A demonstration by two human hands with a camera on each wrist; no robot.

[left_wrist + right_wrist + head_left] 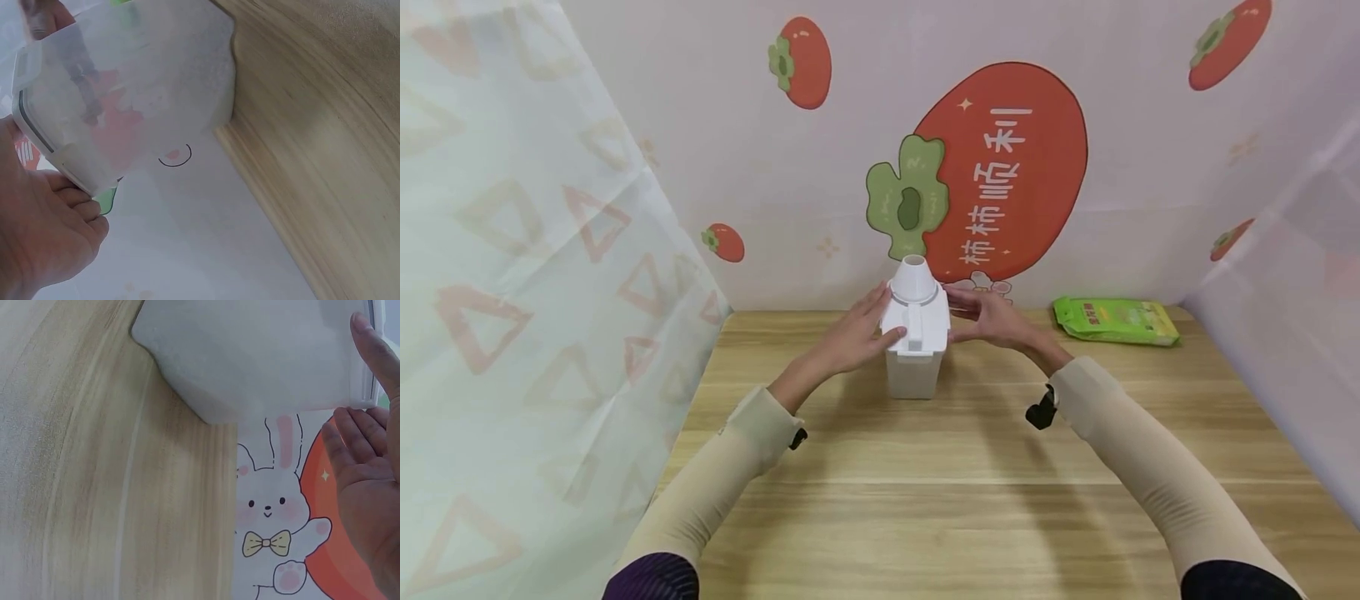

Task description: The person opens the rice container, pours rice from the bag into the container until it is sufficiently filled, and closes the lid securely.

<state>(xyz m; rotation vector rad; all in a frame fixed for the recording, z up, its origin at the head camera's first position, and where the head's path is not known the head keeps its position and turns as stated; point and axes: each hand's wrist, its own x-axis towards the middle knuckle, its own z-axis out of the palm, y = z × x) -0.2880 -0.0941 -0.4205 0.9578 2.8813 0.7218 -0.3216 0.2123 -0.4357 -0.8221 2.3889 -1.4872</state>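
Observation:
A white, translucent plastic storage container [912,377] stands upright near the back of the wooden table. Its white lid [931,332] carries a cone-shaped spout [914,282] and a raised bar in the middle. My left hand [859,336] holds the lid's left edge, thumb on top; in the left wrist view its fingers curl at the rim. On the other side, my right hand [992,318] has its thumb at the container's side wall. In the right wrist view the other fingers reach out, lightly bent, at the lid's far edge, with a gap by the palm.
A green and yellow soft packet [1116,322] lies at the back right of the table [910,517]. Right behind the container rises a backdrop [820,183] printed with persimmons and a rabbit. Pale sheets flank the table left and right.

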